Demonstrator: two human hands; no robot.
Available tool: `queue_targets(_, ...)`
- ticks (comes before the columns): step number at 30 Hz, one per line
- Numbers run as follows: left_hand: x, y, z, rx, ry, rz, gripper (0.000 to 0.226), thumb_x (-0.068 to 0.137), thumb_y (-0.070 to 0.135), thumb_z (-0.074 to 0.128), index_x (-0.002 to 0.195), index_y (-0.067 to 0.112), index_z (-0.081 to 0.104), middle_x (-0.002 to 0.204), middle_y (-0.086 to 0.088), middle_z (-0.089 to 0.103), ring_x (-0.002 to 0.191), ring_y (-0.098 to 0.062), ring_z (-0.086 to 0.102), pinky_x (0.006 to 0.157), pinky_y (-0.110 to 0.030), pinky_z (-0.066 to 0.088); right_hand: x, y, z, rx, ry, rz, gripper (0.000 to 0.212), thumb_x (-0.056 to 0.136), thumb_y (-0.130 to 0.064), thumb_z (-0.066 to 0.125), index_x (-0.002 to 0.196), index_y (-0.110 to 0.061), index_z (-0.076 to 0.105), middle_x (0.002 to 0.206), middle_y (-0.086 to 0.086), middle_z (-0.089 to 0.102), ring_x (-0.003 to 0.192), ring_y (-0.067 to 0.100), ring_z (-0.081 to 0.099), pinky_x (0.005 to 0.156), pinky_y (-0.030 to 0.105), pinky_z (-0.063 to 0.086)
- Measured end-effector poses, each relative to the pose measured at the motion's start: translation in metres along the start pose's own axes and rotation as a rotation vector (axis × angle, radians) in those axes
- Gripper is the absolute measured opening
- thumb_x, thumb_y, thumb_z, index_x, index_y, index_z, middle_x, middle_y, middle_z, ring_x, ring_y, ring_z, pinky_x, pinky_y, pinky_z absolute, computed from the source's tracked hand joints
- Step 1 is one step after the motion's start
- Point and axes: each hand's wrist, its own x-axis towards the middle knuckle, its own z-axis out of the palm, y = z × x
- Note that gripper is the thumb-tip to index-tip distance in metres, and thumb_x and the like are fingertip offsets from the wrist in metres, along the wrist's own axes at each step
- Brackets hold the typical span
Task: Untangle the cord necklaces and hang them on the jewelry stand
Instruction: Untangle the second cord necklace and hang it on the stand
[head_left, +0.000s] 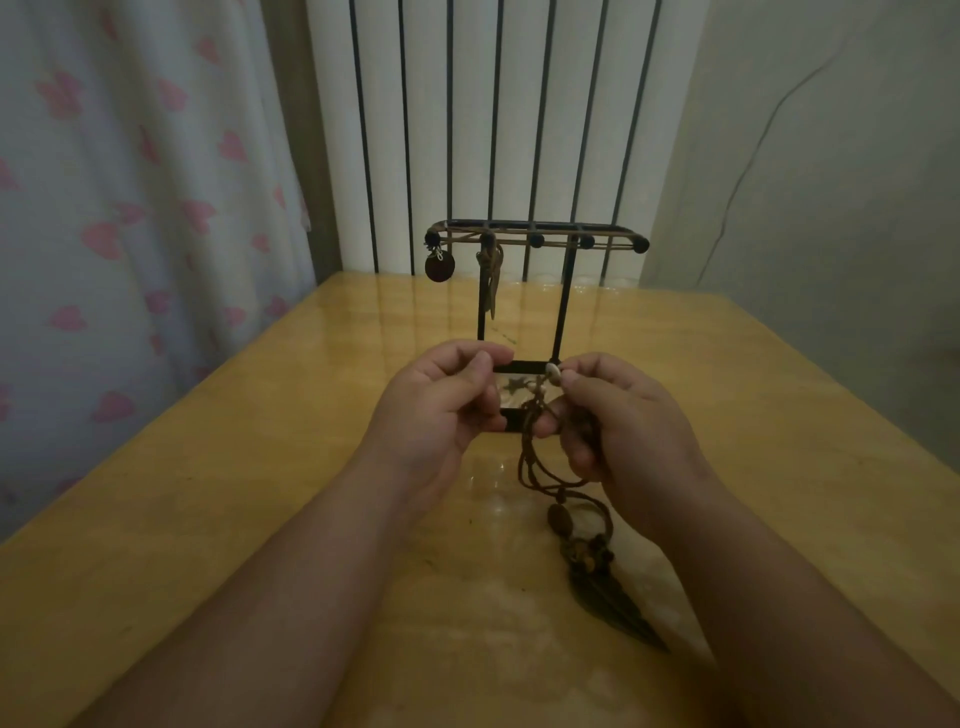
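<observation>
A black jewelry stand (563, 306) rises at the middle of the wooden table (260, 467). From its top bar hang a necklace with a round dark disc pendant (439, 266) at the left end and a second necklace with a long pendant (491, 283) beside it. Just in front of the stand's base, my right hand (618, 421) pinches a brown cord necklace (535, 462) near a pale bead. Its cords drop to a dark feather-shaped pendant (608, 597) lying on the table. My left hand (441, 405) has curled fingers pinched together close to the cord; whether it holds the cord is hidden.
A radiator with dark vertical bars (493, 130) stands behind the table. A curtain with pink hearts (130, 208) hangs on the left. The table's right edge (857, 395) runs near a grey wall.
</observation>
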Motion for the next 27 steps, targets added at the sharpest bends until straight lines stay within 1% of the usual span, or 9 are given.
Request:
queue_targets(4, -0.0015, -0.0010, -0.0006, -0.009, -0.079, -0.001, 0.017, 0.090, 0.014, 0.056, 0.103, 0.009, 0.066, 0.081, -0.007, 0.065, 0.078, -0.020, 0.066, 0.069, -0.033, 0.055, 0.0002, -0.0003, -0.0013, 0.014, 0.015, -0.020, 0.016, 0.101, -0.017, 0.046, 0.103, -0.009, 0.059, 0.065, 0.008, 0.065, 0.047, 0.016, 0.038, 0.046, 0.029, 0.025)
queue_targets(6, -0.0022, -0.0031, -0.0008, 0.084, -0.097, 0.025, 0.021, 0.082, 0.019, 0.066, 0.102, 0.011, 0.066, 0.087, -0.006, 0.069, 0.082, -0.022, 0.069, 0.071, -0.034, 0.055, -0.0001, 0.0008, -0.0011, 0.002, 0.016, -0.036, 0.015, 0.100, -0.018, 0.047, 0.101, -0.011, 0.060, 0.063, 0.004, 0.064, 0.047, 0.013, 0.040, 0.046, 0.027, 0.028)
queue_targets(9, -0.0032, -0.0052, 0.0002, 0.237, -0.099, 0.066, 0.025, 0.079, 0.022, 0.075, 0.101, 0.012, 0.069, 0.096, -0.010, 0.073, 0.091, -0.028, 0.071, 0.080, -0.043, 0.058, -0.0006, 0.0013, -0.0010, -0.040, 0.023, -0.059, 0.015, 0.099, -0.016, 0.049, 0.100, -0.009, 0.061, 0.059, -0.002, 0.062, 0.046, 0.008, 0.043, 0.043, 0.022, 0.031)
queue_targets(12, -0.0042, -0.0041, 0.0038, 0.302, -0.060, 0.087, 0.012, 0.088, 0.012, 0.068, 0.099, 0.011, 0.072, 0.090, -0.010, 0.075, 0.087, -0.024, 0.073, 0.081, -0.042, 0.058, -0.0006, 0.0012, -0.0009, -0.046, 0.017, -0.060, 0.013, 0.097, -0.011, 0.049, 0.095, -0.009, 0.062, 0.058, -0.001, 0.061, 0.048, 0.013, 0.039, 0.045, 0.026, 0.028)
queue_targets(14, -0.0044, -0.0033, 0.0053, 0.299, -0.045, 0.081, 0.012, 0.091, 0.008, 0.062, 0.097, 0.009, 0.073, 0.088, -0.011, 0.076, 0.084, -0.025, 0.074, 0.080, -0.041, 0.059, -0.0004, 0.0011, -0.0009, -0.037, 0.016, -0.049, 0.013, 0.095, -0.008, 0.049, 0.094, -0.009, 0.062, 0.060, 0.003, 0.062, 0.048, 0.014, 0.038, 0.045, 0.026, 0.027)
queue_targets(16, -0.0047, -0.0030, 0.0055, 0.309, -0.048, 0.081, 0.013, 0.092, 0.007, 0.061, 0.097, 0.008, 0.074, 0.089, -0.011, 0.075, 0.084, -0.026, 0.073, 0.081, -0.042, 0.059, -0.0008, 0.0013, -0.0014, -0.025, -0.001, -0.056, 0.012, 0.094, -0.008, 0.050, 0.095, -0.007, 0.062, 0.062, 0.004, 0.062, 0.047, 0.010, 0.042, 0.044, 0.022, 0.030)
queue_targets(21, -0.0048, -0.0038, 0.0053, 0.333, -0.021, 0.104, 0.009, 0.089, 0.007, 0.066, 0.097, 0.011, 0.070, 0.086, -0.008, 0.075, 0.084, -0.023, 0.074, 0.077, -0.039, 0.060, -0.0044, 0.0013, 0.0008, -0.095, -0.034, -0.172, 0.011, 0.089, -0.013, 0.064, 0.098, -0.005, 0.065, 0.062, -0.007, 0.067, 0.051, -0.004, 0.058, 0.045, 0.009, 0.041)
queue_targets(24, -0.0020, -0.0055, 0.0038, 0.295, 0.019, 0.093, 0.015, 0.088, 0.000, 0.065, 0.096, 0.013, 0.067, 0.086, -0.011, 0.075, 0.084, -0.029, 0.073, 0.081, -0.046, 0.059, -0.0035, 0.0027, 0.0019, -0.102, 0.009, -0.197, 0.009, 0.093, -0.008, 0.060, 0.098, -0.006, 0.067, 0.066, -0.002, 0.068, 0.052, -0.004, 0.059, 0.046, 0.008, 0.042)
queue_targets(27, -0.0002, -0.0065, 0.0028, 0.264, 0.034, 0.048, 0.019, 0.090, 0.001, 0.058, 0.101, 0.013, 0.069, 0.094, -0.013, 0.074, 0.093, -0.030, 0.072, 0.087, -0.049, 0.057, -0.0005, 0.0038, -0.0001, -0.079, 0.054, -0.158, 0.011, 0.097, -0.009, 0.054, 0.103, -0.011, 0.063, 0.070, 0.002, 0.070, 0.052, -0.004, 0.058, 0.046, 0.007, 0.041)
